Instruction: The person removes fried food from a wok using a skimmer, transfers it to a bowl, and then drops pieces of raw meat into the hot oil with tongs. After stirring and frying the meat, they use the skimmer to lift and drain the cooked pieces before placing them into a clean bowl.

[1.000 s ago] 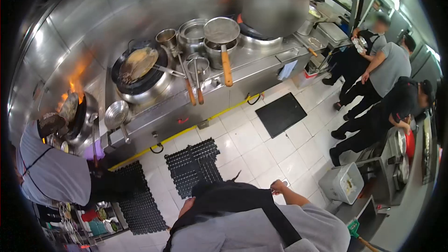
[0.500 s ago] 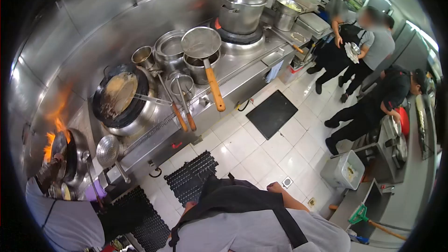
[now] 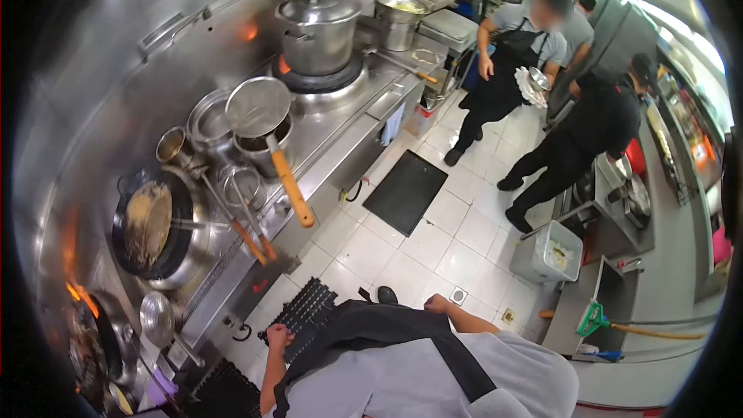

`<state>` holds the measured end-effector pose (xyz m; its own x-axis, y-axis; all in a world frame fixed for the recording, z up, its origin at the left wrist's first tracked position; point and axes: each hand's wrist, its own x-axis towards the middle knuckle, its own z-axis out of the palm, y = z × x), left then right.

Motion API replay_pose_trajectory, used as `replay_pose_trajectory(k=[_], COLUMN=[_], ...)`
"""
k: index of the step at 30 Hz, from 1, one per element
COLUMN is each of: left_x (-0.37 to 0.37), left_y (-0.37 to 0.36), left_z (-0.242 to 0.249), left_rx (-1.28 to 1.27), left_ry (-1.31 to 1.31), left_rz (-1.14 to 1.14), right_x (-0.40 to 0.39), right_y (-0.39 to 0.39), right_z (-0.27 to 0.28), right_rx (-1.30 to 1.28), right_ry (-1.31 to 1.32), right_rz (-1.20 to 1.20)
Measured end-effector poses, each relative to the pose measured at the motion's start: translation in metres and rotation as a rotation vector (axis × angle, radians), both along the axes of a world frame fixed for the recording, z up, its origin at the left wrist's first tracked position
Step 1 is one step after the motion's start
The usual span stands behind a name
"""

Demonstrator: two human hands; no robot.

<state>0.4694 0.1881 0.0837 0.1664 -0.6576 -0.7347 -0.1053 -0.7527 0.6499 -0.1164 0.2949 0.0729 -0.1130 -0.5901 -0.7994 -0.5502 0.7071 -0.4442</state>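
My left hand (image 3: pixel 279 334) hangs low beside my dark apron (image 3: pixel 368 331), above a black rubber mat (image 3: pixel 308 306). Its fingers are curled closed with nothing showing in them. On the other side of the apron, my right hand (image 3: pixel 437 303) is also closed in a loose fist, and no object shows in it. Both hands are apart from the cooking range. Nearest on the range are a perforated ladle (image 3: pixel 157 317) and a wok (image 3: pixel 128 251) with a pale, stained round piece in it.
A wire strainer (image 3: pixel 258 108) rests over a pot, its wooden handle jutting past the range edge. A steaming lidded stockpot (image 3: pixel 319 39) stands further back. Flames rise from a wok (image 3: pixel 89 340) at lower left. Several people stand ahead. A grey bin (image 3: pixel 546 251) is at right.
My view has turned and moved forward. My left hand has come further into view. A person carrying a metal bowl and cloth has turned and stepped toward me. The lower-left person has left view.
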Motion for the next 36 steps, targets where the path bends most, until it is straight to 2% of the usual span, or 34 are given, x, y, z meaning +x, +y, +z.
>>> replay_pose_trajectory(k=[3, 4, 5, 7, 8, 10, 11, 12, 15, 17, 20, 21, 23, 25, 26, 29, 32, 33, 35, 36], left_x=[-0.032, -0.028, -0.035, -0.06, -0.07, -0.086, -0.092, -0.096, -0.11, -0.116, -0.115, -0.111, -0.097, -0.09, -0.082, -0.054, -0.027, -0.019, 0.004, 0.018], left_y=[0.003, 0.012, 0.018, 0.029, 0.036, 0.045, 0.046, 0.047, 0.043, 0.043, 0.057, 0.062, 0.076, 0.081, 0.083, 0.091, 0.095, 0.097, 0.114, 0.125], left_z=[0.008, -0.051, -0.086, -0.092, -0.092, -0.082, -0.074, -0.061, -0.02, 0.006, 0.015, 0.006, -0.041, -0.046, -0.047, -0.044, -0.015, -0.011, -0.022, -0.034], left_rx=[-0.09, -0.127, -0.164, -0.162, -0.162, -0.154, -0.143, -0.109, 0.01, 0.056, 0.014, 0.008, -0.013, -0.068, -0.094, -0.198, -0.032, -0.043, -0.053, -0.06], left_ry=[0.046, 0.079, 0.114, -0.186, -0.254, -0.287, -0.289, -0.291, -0.277, -0.279, -0.32, -0.317, -0.305, -0.316, -0.324, -0.368, -0.111, -0.138, -0.191, -0.201], left_rz=[0.104, 0.055, 0.007, -0.496, -0.652, -0.797, -0.828, -0.838, -0.802, -0.71, -0.531, -0.538, -0.554, -0.698, -0.78, -0.709, -0.444, -0.42, -0.341, -0.374], right_x=[-0.018, -0.024, -0.03, -0.04, -0.045, -0.062, -0.065, -0.066, -0.07, -0.07, -0.065, -0.063, -0.052, -0.036, -0.028, -0.017, 0.026, 0.02, 0.033, 0.043], right_y=[-0.006, -0.013, -0.021, -0.028, -0.032, -0.041, -0.043, -0.045, -0.051, -0.053, -0.055, -0.05, -0.049, -0.039, -0.032, 0.004, 0.027, 0.046, 0.066, 0.067], right_z=[-0.014, -0.004, 0.0, 0.006, 0.009, -0.013, -0.005, -0.005, -0.002, 0.004, 0.013, 0.004, 0.019, 0.035, 0.029, -0.04, -0.03, -0.072, -0.09, -0.092], right_rx=[0.065, 0.074, 0.079, 0.046, 0.046, 0.063, 0.009, 0.022, 0.026, 0.013, -0.014, -0.074, -0.104, -0.143, -0.169, -0.177, -0.095, -0.174, -0.026, 0.054], right_ry=[-0.03, -0.063, -0.071, -0.086, -0.087, -0.109, -0.124, -0.154, -0.158, -0.193, -0.163, -0.18, -0.152, -0.103, -0.1, -0.016, 0.059, -0.057, -0.07, -0.078], right_rz=[-0.091, -0.168, -0.2, -0.251, -0.256, -0.134, -0.146, -0.209, -0.168, -0.132, -0.104, -0.174, -0.137, -0.142, -0.117, -0.029, 0.042, 0.08, -0.054, -0.093])
